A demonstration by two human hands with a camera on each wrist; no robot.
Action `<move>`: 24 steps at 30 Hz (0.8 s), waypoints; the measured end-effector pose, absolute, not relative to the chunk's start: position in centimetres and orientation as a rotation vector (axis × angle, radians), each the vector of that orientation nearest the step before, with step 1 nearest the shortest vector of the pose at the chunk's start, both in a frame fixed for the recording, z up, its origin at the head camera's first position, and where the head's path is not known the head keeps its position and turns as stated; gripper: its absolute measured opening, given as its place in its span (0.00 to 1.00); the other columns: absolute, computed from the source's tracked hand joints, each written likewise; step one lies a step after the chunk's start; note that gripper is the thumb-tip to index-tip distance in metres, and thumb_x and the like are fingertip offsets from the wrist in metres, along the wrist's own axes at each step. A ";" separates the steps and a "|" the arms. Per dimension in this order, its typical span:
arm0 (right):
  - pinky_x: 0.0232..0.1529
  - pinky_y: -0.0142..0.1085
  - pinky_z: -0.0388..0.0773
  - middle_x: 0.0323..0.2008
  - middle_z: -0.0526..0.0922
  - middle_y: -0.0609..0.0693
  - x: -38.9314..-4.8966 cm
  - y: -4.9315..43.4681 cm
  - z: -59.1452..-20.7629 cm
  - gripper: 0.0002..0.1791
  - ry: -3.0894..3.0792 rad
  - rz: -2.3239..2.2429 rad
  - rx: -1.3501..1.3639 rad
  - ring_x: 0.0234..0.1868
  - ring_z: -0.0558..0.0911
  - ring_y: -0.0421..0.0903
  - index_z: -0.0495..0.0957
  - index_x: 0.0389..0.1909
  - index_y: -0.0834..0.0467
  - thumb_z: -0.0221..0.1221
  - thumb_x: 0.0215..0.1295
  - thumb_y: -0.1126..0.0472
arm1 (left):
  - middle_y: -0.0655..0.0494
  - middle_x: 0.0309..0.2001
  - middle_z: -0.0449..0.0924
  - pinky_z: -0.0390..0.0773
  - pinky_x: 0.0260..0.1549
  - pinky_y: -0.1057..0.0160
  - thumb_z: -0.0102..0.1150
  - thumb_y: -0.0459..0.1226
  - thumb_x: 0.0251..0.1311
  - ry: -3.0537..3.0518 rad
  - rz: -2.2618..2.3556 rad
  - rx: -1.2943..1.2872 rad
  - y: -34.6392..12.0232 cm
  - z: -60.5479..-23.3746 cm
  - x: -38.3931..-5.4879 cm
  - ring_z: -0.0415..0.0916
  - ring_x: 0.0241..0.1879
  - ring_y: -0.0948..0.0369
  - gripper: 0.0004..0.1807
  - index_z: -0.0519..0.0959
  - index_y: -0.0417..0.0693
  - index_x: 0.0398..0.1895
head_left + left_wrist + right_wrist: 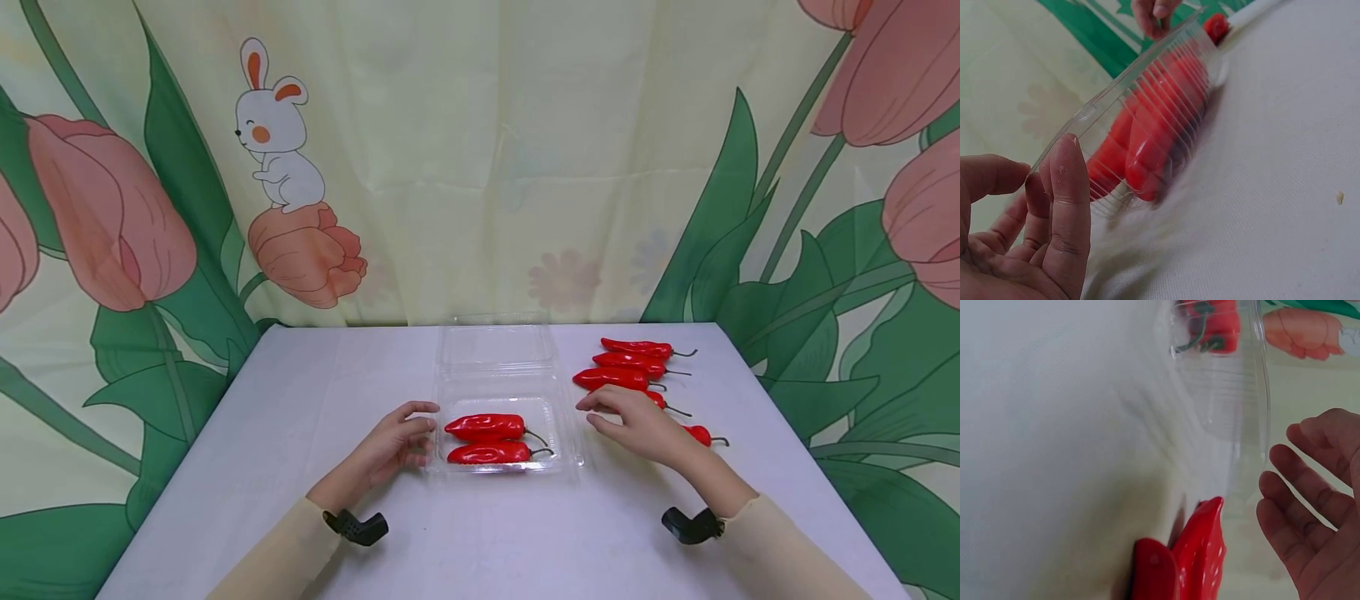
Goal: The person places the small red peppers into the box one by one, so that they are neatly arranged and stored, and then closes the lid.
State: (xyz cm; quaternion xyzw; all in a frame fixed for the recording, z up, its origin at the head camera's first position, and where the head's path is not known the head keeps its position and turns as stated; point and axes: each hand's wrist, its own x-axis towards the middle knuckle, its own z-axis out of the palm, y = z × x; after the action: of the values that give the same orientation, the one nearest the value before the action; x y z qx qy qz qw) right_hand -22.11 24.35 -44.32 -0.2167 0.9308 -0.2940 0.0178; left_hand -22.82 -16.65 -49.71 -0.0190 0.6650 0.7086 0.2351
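Note:
A clear plastic clamshell container (457, 392) lies with its lid (495, 346) folded back. Two long red chili peppers (486, 427) lie side by side in its near part, stems to the right. My left hand (393, 440) is at the container's left edge; in the left wrist view, its thumb and a finger (1069, 187) pinch the rim. Past the right edge, my right hand (630, 419) hovers with loosely bent fingers and holds nothing. Under and behind it are several more red chili peppers (611, 379); the hand and wrist partly cover two of them.
A white-covered table (337, 367) carries everything. Behind it hangs a curtain (495, 167) printed with tulips and a rabbit. Each wrist wears a black camera, such as the left camera (356, 527). The loose peppers form a column near the table's right side.

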 end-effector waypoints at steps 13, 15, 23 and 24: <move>0.50 0.48 0.87 0.51 0.87 0.50 -20.9 27.0 -44.5 0.18 2.889 -0.913 -0.622 0.53 0.84 0.53 0.84 0.55 0.56 0.70 0.63 0.62 | 0.51 0.47 0.76 0.85 0.32 0.67 0.57 0.40 0.73 1.833 1.927 -0.053 -16.8 -50.0 -23.0 0.79 0.30 0.61 0.25 0.66 0.45 0.70; 0.48 0.46 0.87 0.50 0.87 0.50 -20.6 27.4 -44.5 0.18 2.893 -0.907 -0.606 0.53 0.84 0.54 0.84 0.55 0.56 0.70 0.63 0.62 | 0.51 0.47 0.76 0.85 0.32 0.67 0.57 0.40 0.73 1.832 1.927 -0.050 -16.7 -50.0 -23.0 0.79 0.30 0.61 0.26 0.66 0.45 0.70; 0.48 0.43 0.87 0.50 0.87 0.50 -20.1 28.8 -44.8 0.19 2.906 -0.853 -0.551 0.52 0.84 0.52 0.84 0.54 0.55 0.72 0.61 0.59 | 0.51 0.46 0.76 0.85 0.32 0.67 0.55 0.39 0.75 1.838 1.928 -0.047 -16.7 -49.7 -22.9 0.78 0.31 0.61 0.24 0.66 0.44 0.69; 0.48 0.44 0.87 0.49 0.87 0.50 -20.1 29.1 -44.9 0.19 2.914 -0.841 -0.550 0.52 0.84 0.52 0.84 0.53 0.55 0.72 0.61 0.59 | 0.51 0.46 0.76 0.85 0.32 0.67 0.55 0.39 0.75 1.842 1.928 -0.049 -16.7 -49.7 -22.9 0.78 0.31 0.61 0.24 0.66 0.44 0.69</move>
State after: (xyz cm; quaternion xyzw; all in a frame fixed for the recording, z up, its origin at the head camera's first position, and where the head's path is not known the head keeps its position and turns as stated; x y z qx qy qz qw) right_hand -20.07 29.05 -44.93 -0.1784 0.9449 -0.2727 0.0296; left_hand -22.89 -16.68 -49.75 -0.0179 0.6713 0.7027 0.2353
